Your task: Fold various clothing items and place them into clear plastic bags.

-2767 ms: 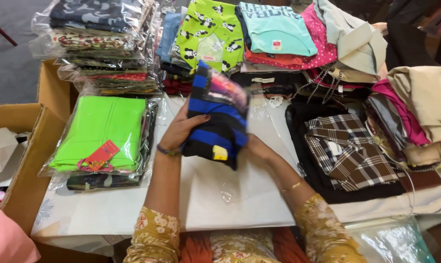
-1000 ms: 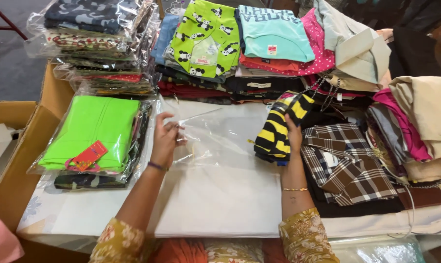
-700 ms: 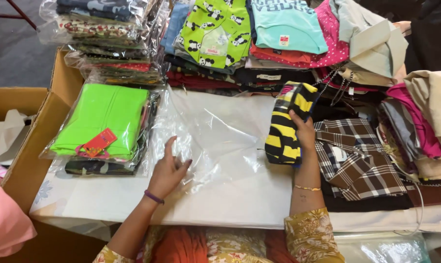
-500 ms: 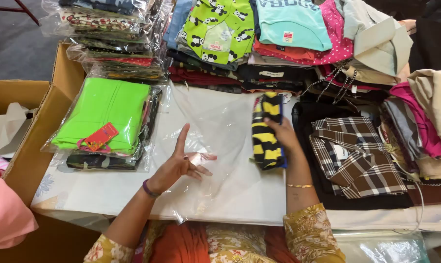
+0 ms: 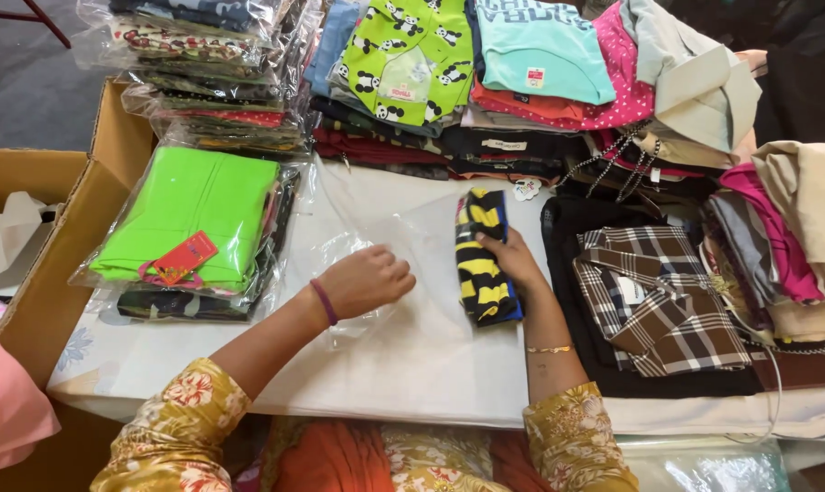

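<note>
The left hand (image 5: 365, 281) lies knuckles-up on the clear plastic bag (image 5: 376, 264), its fingers curled into a loose fist that bunches the film beneath them. The right hand (image 5: 513, 260) reaches forward with the wrist low and rests on the right edge of the folded yellow-and-black striped garment (image 5: 481, 260), fingers bent over that edge and pressing it down; whether they truly pinch the cloth cannot be told.

The garment is a narrow, upright fold with broad yellow and black bands and a strip of blue along its right side. It lies on the white surface (image 5: 412, 364), at the right edge of the bag, just left of a brown checked shirt (image 5: 659, 301) and well right of the bagged green garment (image 5: 189, 219).

Half a second earlier the left hand was splayed open, fingers raised; now it is closed on the film. The garment sits about where it did.
</note>
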